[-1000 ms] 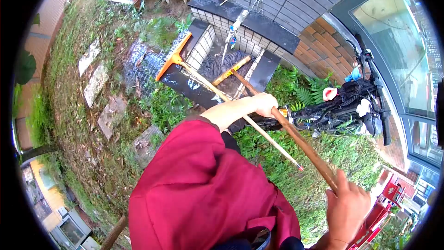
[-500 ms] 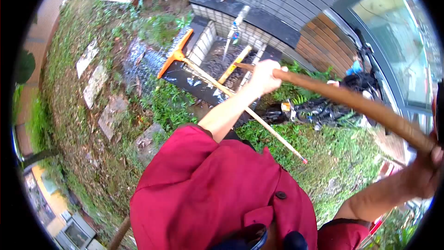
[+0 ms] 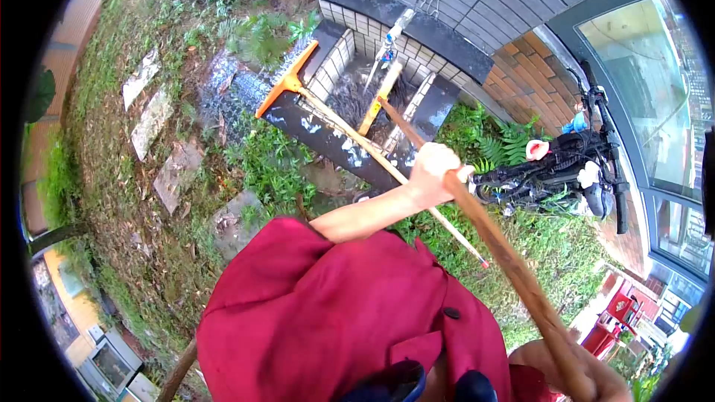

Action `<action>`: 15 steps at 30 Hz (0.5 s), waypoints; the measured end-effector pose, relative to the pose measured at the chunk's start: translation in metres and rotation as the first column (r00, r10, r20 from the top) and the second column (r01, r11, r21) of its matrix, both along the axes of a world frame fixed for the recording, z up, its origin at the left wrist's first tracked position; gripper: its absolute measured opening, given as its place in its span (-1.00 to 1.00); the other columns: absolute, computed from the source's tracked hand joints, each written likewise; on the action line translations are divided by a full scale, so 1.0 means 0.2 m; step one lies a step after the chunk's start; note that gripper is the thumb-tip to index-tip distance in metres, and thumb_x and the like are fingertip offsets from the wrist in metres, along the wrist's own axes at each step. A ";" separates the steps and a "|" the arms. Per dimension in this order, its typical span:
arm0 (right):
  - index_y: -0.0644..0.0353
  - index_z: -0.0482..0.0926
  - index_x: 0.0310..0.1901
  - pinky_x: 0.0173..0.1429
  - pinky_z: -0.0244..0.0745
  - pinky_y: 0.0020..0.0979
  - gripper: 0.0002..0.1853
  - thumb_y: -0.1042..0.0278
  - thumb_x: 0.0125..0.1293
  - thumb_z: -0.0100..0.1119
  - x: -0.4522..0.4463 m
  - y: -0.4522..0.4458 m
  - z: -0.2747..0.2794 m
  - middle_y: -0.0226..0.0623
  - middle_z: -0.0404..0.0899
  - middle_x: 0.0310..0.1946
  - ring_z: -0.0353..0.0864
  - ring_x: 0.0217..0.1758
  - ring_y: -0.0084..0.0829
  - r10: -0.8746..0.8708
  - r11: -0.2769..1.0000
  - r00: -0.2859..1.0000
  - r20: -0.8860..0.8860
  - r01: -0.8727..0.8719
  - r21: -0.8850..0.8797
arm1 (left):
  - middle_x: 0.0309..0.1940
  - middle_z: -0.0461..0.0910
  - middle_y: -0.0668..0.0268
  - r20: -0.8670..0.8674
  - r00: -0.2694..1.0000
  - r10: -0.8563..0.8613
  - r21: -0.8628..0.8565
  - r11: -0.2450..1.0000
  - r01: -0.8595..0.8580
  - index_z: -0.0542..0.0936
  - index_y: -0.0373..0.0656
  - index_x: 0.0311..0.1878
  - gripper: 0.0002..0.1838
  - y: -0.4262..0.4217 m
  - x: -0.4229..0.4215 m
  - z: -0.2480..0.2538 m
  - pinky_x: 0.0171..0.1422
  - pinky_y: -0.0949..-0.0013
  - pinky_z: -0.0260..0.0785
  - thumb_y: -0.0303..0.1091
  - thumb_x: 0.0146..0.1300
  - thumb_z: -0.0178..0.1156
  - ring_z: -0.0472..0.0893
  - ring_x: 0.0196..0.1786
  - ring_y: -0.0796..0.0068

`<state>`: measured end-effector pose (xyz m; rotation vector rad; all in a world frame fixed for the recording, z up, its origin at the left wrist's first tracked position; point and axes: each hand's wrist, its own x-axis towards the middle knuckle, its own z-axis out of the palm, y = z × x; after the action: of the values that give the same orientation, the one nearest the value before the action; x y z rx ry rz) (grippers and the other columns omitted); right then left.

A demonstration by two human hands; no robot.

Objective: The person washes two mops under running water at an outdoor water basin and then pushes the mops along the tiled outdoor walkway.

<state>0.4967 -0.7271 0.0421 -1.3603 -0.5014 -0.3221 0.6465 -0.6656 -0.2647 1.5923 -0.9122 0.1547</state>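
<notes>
My left hand [image 3: 434, 176] is closed around the middle of a long-handled mop [image 3: 506, 253]. Lower down, my right hand [image 3: 573, 376] wraps the near end of the same wooden handle. The mop's yellow bar-shaped head [image 3: 378, 100] rests in a tiled basin [image 3: 331, 67], where dark grey strands lie in water. Above it, a tap [image 3: 389, 43] pours a stream into the basin. A brush with an orange head [image 3: 289, 83] and a pale pole lies across the basin's dark front ledge [image 3: 313, 130], passing behind my left forearm.
A black bicycle-like vehicle [image 3: 573, 171] stands right of the basin by a window [image 3: 640, 82]. Flat stone slabs [image 3: 153, 119] lie in the grass on the left. Ferns [image 3: 506, 141] grow beside the basin. Red objects [image 3: 614, 320] are at the lower right.
The mop handle has swung to a steeper angle, its near end dropping toward my body. My right hand came down and inward with it; my left hand shifted lower.
</notes>
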 end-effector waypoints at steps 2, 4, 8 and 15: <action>0.13 0.57 -0.23 -0.30 0.42 -0.36 -0.84 0.26 0.23 0.14 -0.01 -0.06 -0.04 -0.40 0.52 -0.47 0.48 -0.49 -0.47 -0.089 0.992 0.996 0.023 0.091 -0.084 | -0.73 0.32 0.32 -0.018 1.000 0.008 -0.068 0.998 -0.009 0.37 -0.03 -0.69 -0.67 -0.04 -0.05 0.19 -0.38 0.23 0.22 -0.27 -0.12 0.39 0.40 -0.58 0.27; 0.11 0.56 -0.26 -0.29 0.40 -0.33 -0.84 0.24 0.21 0.17 -0.06 -0.17 -0.03 -0.41 0.50 -0.49 0.47 -0.49 -0.45 -0.294 0.925 0.950 0.103 0.310 -0.220 | -0.74 0.34 0.30 -0.011 1.000 0.020 -0.109 0.994 -0.021 0.36 -0.04 -0.73 -0.64 -0.06 -0.03 0.28 -0.43 0.21 0.22 -0.22 -0.12 0.39 0.42 -0.59 0.23; 0.07 0.53 -0.31 -0.28 0.37 -0.28 -0.84 0.20 0.18 0.22 0.02 -0.26 -0.15 -0.41 0.47 -0.53 0.45 -0.50 -0.40 -0.768 0.420 0.551 0.325 0.817 -0.395 | -0.71 0.43 0.24 -0.176 0.983 0.048 0.049 0.998 -0.040 0.45 -0.14 -0.70 -0.65 -0.04 0.22 -0.03 -0.40 0.17 0.31 -0.18 -0.02 0.36 0.47 -0.58 0.15; -0.03 0.56 -0.43 -0.38 0.34 -0.47 -0.93 0.34 0.13 0.28 0.29 -0.61 -0.01 -0.59 0.51 -0.60 0.46 -0.58 -0.57 0.345 0.934 0.933 0.107 -0.329 -0.139 | -0.69 0.44 0.18 -0.182 0.980 -0.079 0.305 0.943 0.132 0.47 -0.15 -0.62 -0.70 0.06 0.37 -0.23 -0.39 0.24 0.34 -0.26 0.03 0.38 0.49 -0.57 0.16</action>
<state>0.5543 -0.8496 0.0393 -1.3448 -0.8632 -0.0984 0.7205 -0.6537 -0.3114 1.8147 -0.9209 -0.2100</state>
